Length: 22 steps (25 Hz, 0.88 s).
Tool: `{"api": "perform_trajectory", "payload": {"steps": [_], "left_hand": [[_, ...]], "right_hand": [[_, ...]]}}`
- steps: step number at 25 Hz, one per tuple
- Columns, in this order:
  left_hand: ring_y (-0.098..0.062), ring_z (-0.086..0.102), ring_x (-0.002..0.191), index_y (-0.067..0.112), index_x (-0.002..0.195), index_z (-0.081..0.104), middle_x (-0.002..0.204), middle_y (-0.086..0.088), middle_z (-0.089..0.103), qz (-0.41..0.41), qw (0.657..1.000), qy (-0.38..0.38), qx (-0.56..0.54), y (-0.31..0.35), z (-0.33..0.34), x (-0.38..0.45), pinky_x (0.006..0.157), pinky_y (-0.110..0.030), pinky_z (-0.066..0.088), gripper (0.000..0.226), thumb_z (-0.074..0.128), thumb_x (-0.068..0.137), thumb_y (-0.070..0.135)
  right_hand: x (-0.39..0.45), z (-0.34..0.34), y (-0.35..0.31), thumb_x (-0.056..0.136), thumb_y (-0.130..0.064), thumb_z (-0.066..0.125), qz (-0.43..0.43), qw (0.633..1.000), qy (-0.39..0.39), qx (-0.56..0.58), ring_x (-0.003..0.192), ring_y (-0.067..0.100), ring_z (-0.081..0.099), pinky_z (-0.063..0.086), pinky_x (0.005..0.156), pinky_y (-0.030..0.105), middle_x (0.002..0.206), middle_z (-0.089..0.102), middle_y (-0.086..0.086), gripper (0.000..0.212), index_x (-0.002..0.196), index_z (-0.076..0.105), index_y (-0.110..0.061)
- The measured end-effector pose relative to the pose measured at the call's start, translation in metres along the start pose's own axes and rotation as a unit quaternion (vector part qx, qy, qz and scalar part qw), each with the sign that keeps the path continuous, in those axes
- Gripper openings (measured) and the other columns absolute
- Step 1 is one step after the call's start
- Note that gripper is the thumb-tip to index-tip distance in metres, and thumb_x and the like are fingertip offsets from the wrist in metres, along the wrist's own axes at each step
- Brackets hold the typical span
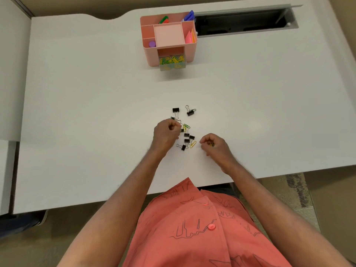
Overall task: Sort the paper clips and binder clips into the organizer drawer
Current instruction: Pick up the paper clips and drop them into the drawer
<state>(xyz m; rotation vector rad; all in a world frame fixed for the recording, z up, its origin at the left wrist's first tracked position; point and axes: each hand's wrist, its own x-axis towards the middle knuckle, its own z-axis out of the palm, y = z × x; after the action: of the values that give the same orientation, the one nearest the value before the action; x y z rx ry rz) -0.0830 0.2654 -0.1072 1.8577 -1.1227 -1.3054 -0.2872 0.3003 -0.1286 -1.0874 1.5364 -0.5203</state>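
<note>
White desk [96,112]: right hand [215,149] grips yellow paper clips [211,144]; left hand [166,134] curled (contents unclear) beside binder clips [186,140].

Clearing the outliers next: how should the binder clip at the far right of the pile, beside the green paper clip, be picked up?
Pinch the binder clip across its black body, coming from above. It lies flat, wire handles splayed up-left, apart from the other clips. The green paper clip touches its right end, so keep fingers off that side.
</note>
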Motion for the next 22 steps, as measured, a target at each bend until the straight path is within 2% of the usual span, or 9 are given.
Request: {"api": "perform_trajectory", "payload": {"steps": [3, 5, 7, 9, 11, 14, 17, 19, 22], "left_hand": [[-0.011, 0.058, 0.060, 0.012, 0.084, 0.065, 0.072, 0.000, 0.063, -0.033, 0.998, -0.032, -0.046, 0.018, 0.005, 0.017, 0.057, -0.023, 0.047, 0.009, 0.058, 0.088, 0.012], [-0.012, 0.056, 0.062, 0.014, 0.088, 0.067, 0.073, 0.003, 0.062, -0.015, 0.999, -0.052, -0.006, 0.024, 0.007, 0.029, 0.057, -0.022, 0.045, 0.010, 0.057, 0.086, 0.011], [-0.012, 0.057, 0.063, 0.015, 0.095, 0.068, 0.076, 0.005, 0.061, 0.034, 0.993, -0.073, 0.087, 0.027, 0.009, 0.040, 0.052, -0.016, 0.043, 0.016, 0.057, 0.088, 0.008], [-0.018, 0.062, 0.078, 0.015, 0.105, 0.068, 0.087, 0.003, 0.060, 0.104, 0.959, -0.096, 0.245, 0.024, 0.013, 0.051, 0.060, -0.021, 0.045, 0.017, 0.058, 0.092, 0.010], [-0.024, 0.062, 0.099, 0.015, 0.113, 0.067, 0.105, -0.002, 0.061, 0.150, 0.905, -0.115, 0.380, 0.019, 0.017, 0.058, 0.075, -0.031, 0.047, 0.020, 0.062, 0.094, 0.015], [-0.028, 0.060, 0.107, 0.012, 0.116, 0.065, 0.117, -0.008, 0.060, 0.178, 0.859, -0.136, 0.460, 0.020, 0.021, 0.059, 0.083, -0.039, 0.052, 0.023, 0.065, 0.093, 0.016], [-0.030, 0.062, 0.100, 0.010, 0.104, 0.068, 0.110, -0.010, 0.061, 0.206, 0.830, -0.145, 0.497, 0.024, 0.024, 0.061, 0.079, -0.044, 0.055, 0.015, 0.058, 0.094, 0.007], [-0.030, 0.061, 0.095, 0.010, 0.099, 0.067, 0.107, -0.010, 0.060, 0.206, 0.819, -0.162, 0.511, 0.027, 0.024, 0.064, 0.076, -0.045, 0.056, 0.015, 0.055, 0.091, 0.003], [-0.029, 0.060, 0.089, 0.008, 0.093, 0.063, 0.102, -0.010, 0.059, 0.212, 0.810, -0.174, 0.517, 0.029, 0.025, 0.066, 0.071, -0.044, 0.056, 0.012, 0.054, 0.088, 0.004]], "right_hand": [[0.001, 0.007, 0.011, 0.092, -0.014, 0.067, -0.119, 0.980, -0.010, -0.160, 0.075, 0.011, 0.056, 0.048, 0.071, 0.018, 0.090, 0.057, -0.003, 0.020, 0.106, 0.071, -0.028], [0.001, 0.011, 0.018, 0.095, -0.013, 0.066, -0.168, 0.963, -0.011, -0.212, 0.074, 0.008, 0.054, 0.047, 0.070, 0.018, 0.090, 0.051, -0.008, 0.026, 0.117, 0.070, -0.026], [0.002, 0.015, 0.022, 0.097, -0.016, 0.065, -0.198, 0.946, -0.002, -0.256, 0.074, 0.004, 0.050, 0.043, 0.069, 0.016, 0.092, 0.049, -0.011, 0.024, 0.119, 0.070, -0.024], [0.003, 0.017, 0.022, 0.098, -0.019, 0.065, -0.209, 0.938, 0.014, -0.276, 0.079, 0.005, 0.051, 0.041, 0.070, 0.019, 0.095, 0.053, -0.007, 0.015, 0.112, 0.071, -0.020], [0.005, 0.016, 0.019, 0.098, -0.020, 0.066, -0.205, 0.938, 0.023, -0.280, 0.080, 0.008, 0.053, 0.044, 0.070, 0.022, 0.096, 0.054, -0.006, 0.008, 0.104, 0.070, -0.017], [0.009, 0.011, 0.016, 0.098, -0.019, 0.063, -0.205, 0.935, 0.033, -0.287, 0.077, 0.010, 0.052, 0.046, 0.068, 0.026, 0.093, 0.052, -0.006, 0.004, 0.098, 0.066, -0.016], [0.015, 0.004, 0.009, 0.093, -0.018, 0.064, -0.142, 0.970, 0.051, -0.193, 0.075, 0.008, 0.055, 0.050, 0.069, 0.025, 0.089, 0.057, -0.005, 0.005, 0.088, 0.063, -0.020], [0.020, 0.000, -0.001, 0.091, -0.019, 0.063, -0.051, 0.995, 0.072, -0.045, 0.074, 0.008, 0.058, 0.051, 0.071, 0.026, 0.086, 0.065, -0.003, 0.007, 0.083, 0.063, -0.019], [0.038, -0.009, -0.019, 0.090, -0.010, 0.059, 0.049, 0.974, 0.086, 0.203, 0.075, 0.018, 0.062, 0.055, 0.069, 0.032, 0.082, 0.068, 0.004, 0.012, 0.079, 0.061, -0.014]]}}
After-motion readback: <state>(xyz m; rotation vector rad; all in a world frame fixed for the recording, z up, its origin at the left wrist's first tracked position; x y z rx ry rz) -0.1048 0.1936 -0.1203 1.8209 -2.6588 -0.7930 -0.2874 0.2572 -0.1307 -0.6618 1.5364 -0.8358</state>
